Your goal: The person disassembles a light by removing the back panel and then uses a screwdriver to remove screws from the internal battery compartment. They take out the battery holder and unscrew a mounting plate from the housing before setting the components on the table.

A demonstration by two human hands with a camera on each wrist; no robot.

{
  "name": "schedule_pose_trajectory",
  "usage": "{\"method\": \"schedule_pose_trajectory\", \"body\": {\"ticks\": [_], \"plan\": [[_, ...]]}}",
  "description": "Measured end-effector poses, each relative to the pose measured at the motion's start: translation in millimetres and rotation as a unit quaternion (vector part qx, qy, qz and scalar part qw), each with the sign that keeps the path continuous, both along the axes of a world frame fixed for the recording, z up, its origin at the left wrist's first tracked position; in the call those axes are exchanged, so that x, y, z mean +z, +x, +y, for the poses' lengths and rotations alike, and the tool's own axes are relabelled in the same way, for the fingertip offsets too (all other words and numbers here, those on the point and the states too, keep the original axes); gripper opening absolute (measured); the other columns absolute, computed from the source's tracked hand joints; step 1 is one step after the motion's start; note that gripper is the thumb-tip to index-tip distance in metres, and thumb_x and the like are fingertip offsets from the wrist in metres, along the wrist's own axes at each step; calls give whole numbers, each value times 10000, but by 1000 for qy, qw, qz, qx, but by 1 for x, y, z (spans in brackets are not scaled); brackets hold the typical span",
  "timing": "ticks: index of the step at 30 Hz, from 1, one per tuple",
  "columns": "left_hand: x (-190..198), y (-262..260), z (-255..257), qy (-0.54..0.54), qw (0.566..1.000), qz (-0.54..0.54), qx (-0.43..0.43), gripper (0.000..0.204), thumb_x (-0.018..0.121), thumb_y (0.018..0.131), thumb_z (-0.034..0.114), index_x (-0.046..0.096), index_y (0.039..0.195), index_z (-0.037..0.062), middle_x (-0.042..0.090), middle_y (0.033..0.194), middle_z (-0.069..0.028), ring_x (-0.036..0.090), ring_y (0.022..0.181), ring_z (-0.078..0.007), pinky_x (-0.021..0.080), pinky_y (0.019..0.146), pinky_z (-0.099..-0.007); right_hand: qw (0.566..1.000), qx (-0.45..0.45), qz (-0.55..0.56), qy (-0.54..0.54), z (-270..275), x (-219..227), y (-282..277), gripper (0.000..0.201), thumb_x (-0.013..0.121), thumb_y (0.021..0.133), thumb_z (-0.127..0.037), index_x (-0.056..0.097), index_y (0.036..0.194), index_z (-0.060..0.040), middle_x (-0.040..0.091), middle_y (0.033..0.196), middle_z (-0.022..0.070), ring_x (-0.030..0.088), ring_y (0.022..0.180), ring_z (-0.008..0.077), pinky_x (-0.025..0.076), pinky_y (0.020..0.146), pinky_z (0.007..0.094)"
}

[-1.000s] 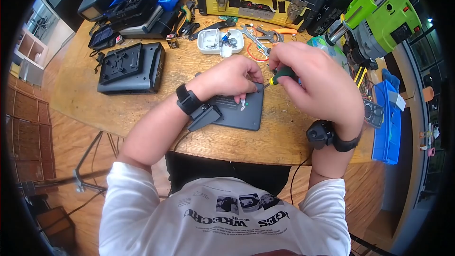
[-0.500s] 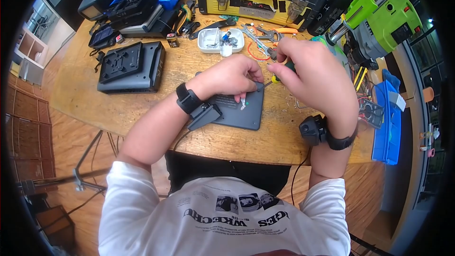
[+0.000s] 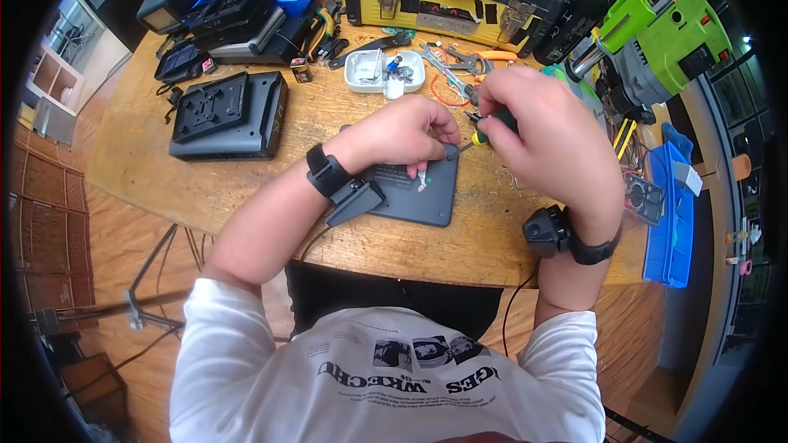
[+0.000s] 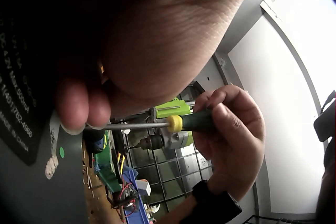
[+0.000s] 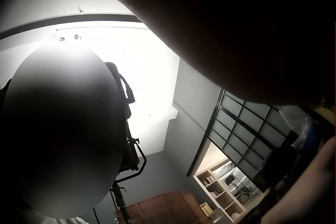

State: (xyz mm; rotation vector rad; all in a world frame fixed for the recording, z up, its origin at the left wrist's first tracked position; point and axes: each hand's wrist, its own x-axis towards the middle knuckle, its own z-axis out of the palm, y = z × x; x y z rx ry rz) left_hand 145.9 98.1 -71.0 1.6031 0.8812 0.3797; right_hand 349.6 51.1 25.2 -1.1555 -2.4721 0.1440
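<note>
A dark flat device [image 3: 419,197] with printed text, a green dot and a whitish torn patch lies at the table's near side. Over its upper part is the left hand [image 3: 398,135], fingers bent, fingertips at the surface by the corner; what they pinch, if anything, is hidden. The right hand [image 3: 550,127] grips the green-and-yellow handle of a screwdriver [image 3: 479,139], whose shaft slants to the device's upper right corner. In the left wrist view, the screwdriver [image 4: 175,123] runs from the right hand [image 4: 231,129] to behind the left hand's fingertips [image 4: 73,106]; its tip is hidden.
A white tray [image 3: 353,82] of small parts sits beyond the left hand, with pliers and wires to its right. A black box-shaped unit [image 3: 267,143] stands left. Behind are a yellow-black toolbox [image 3: 435,20] and green drill [image 3: 673,41]; a blue bin [image 3: 669,238] is right.
The right hand first shifted, its fingers loosening and closing on the screwdriver handle, and now sits slightly to the right of its earlier place. The left hand and the device have barely moved.
</note>
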Motion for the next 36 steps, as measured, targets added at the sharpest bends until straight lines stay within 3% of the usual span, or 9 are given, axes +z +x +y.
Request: {"method": "schedule_pose_trajectory", "body": {"ticks": [2, 14, 19, 21, 22, 24, 25, 27, 36], "plan": [[-3, 0, 0, 1, 1000, -10, 5, 201, 693, 894, -35, 699, 1095, -27, 685, 789, -32, 638, 583, -72, 548, 504, -229, 999, 23, -24, 7, -5, 2, 1, 245, 751, 792, -62, 593, 968, 2, 629, 870, 163, 631, 874, 383, 511, 756, 424], [-6, -1, 1, 13, 1000, 2, -25, 96, 701, 909, 4, 724, 1002, 1, 672, 727, -14, 620, 553, -60, 509, 497, -211, 1000, 23, 1, 3, -8, 9, 6, 235, 730, 739, 3, 592, 928, 2, 632, 851, 153, 641, 837, 363, 521, 739, 418], [-8, 0, -1, 64, 997, 20, -44, 72, 694, 921, 24, 723, 986, 16, 661, 730, -1, 604, 530, -41, 498, 486, -214, 1000, -8, -7, 9, -11, 16, 11, 152, 652, 761, 7, 612, 907, 0, 662, 887, 209, 652, 910, 426, 530, 787, 484], [-6, 0, -4, 140, 987, 55, -53, 63, 684, 910, 43, 704, 964, 15, 686, 799, -56, 667, 618, -145, 540, 579, -290, 1000, -14, -10, 13, -11, 16, 12, 152, 653, 760, 4, 611, 906, 1, 663, 888, 207, 653, 913, 424, 529, 789, 485], [-13, 0, -1, 140, 987, 56, -54, 63, 684, 910, 43, 704, 964, 15, 686, 799, -56, 667, 618, -145, 540, 579, -290, 1000, -13, -13, 15, -11, 16, 12, 151, 654, 761, 1, 611, 907, 1, 664, 886, 207, 653, 914, 424, 529, 789, 486], [-34, 0, 8, 412, 906, -21, -95, 76, 673, 885, 56, 678, 942, 7, 700, 908, -130, 696, 802, -298, 553, 728, -381, 1000, -13, -15, 17, -12, 16, 12, 151, 655, 763, -2, 612, 907, 0, 664, 885, 206, 653, 915, 424, 529, 788, 487], [-31, 0, 7, 412, 906, -21, -96, 76, 673, 885, 56, 678, 942, 7, 700, 908, -130, 696, 802, -298, 553, 728, -381, 1000, -15, -16, 18, -13, 16, 12, 147, 655, 765, -4, 612, 906, -1, 665, 882, 206, 653, 914, 423, 529, 783, 487], [-25, 0, 4, 378, 920, 4, -107, 89, 663, 867, 64, 658, 927, -1, 694, 978, -182, 657, 944, -395, 529, 839, -440, 1000, -18, -17, 19, -14, 16, 11, 144, 654, 767, -6, 612, 904, -2, 665, 880, 206, 654, 912, 423, 529, 777, 487], [-24, 1, 1, 425, 898, 6, -113, 99, 630, 913, 54, 640, 990, -6, 670, 966, -187, 654, 926, -412, 532, 822, -460, 1000, -10, -17, 19, -13, 15, 11, 121, 655, 767, -8, 591, 869, 0, 653, 851, 215, 645, 876, 438, 523, 740, 496]]}}
